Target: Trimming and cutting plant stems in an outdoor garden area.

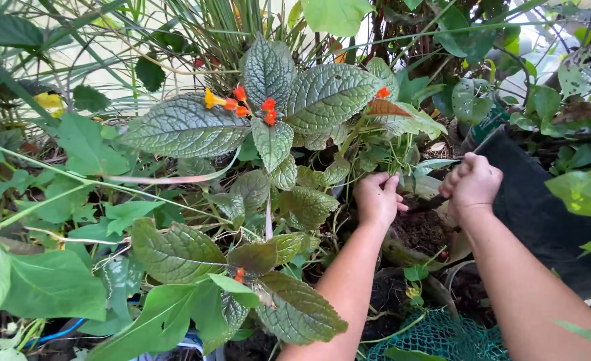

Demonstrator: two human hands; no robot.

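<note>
Both hands low, right of centre. Left hand [377,198] curled nearly shut around thin green stems [365,144] just above the dark soil [421,230]; grip looks pinched, not a full fist. Right hand [471,184] clenched tight on a dark slim handle [429,202], possibly a small trowel or knife, working end hidden behind the left hand, so cannot tell which. Handle pointing toward the left fingers, nearly touching. Black container [543,207] just beside the right wrist, right side of frame. Big crinkled silvery-green leaves [187,127] upper centre, with orange-red flowers [267,110] among them; more of the same foliage lower centre. Green netting [442,341] at bottom edge between the forearms. Risks, as a judgement: hidden tool tip so close to the left fingers could nick them on a slip; hard pull on the stems could snap them or tear roots; right elbow could knock the black container.
</note>
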